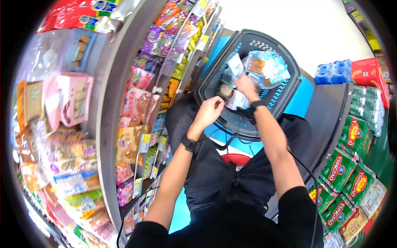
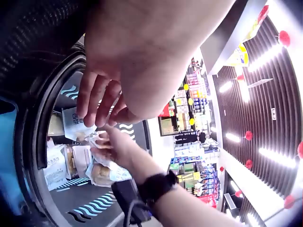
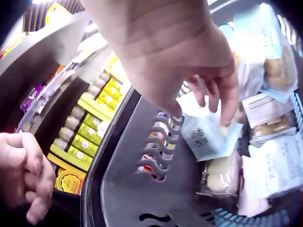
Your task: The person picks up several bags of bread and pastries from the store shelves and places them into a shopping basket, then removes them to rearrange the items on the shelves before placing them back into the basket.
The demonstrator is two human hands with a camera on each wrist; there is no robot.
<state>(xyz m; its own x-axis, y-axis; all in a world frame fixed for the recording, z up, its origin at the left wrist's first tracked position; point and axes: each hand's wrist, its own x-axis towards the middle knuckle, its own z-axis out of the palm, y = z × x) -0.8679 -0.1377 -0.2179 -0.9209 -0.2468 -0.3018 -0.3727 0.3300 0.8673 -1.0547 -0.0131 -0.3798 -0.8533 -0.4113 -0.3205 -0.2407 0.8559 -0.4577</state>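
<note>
My right hand (image 1: pixel 247 86) reaches down into a dark grey shopping basket (image 1: pixel 291 53). In the right wrist view its thumb and fingers grip the top of a pale blue printed packet (image 3: pixel 204 137). Beneath that packet is a clear-wrapped pastry pack (image 3: pixel 221 176). Above the basket's near left rim hangs my left hand (image 1: pixel 210 110), fingers loosely curled and holding nothing. Other wrapped baked goods lie in the basket, among them a clear and blue bag of round buns (image 3: pixel 279 71) and a white-blue packet (image 3: pixel 277 165).
Shelves of bagged snacks (image 1: pixel 138 99) stand close on the left. To the right are stacked green beer cartons (image 1: pixel 338 167), a red box (image 1: pixel 368 72) and blue-wrapped bottles (image 1: pixel 333 73). The basket stands before the person's knees, near a red stool (image 1: pixel 236 159).
</note>
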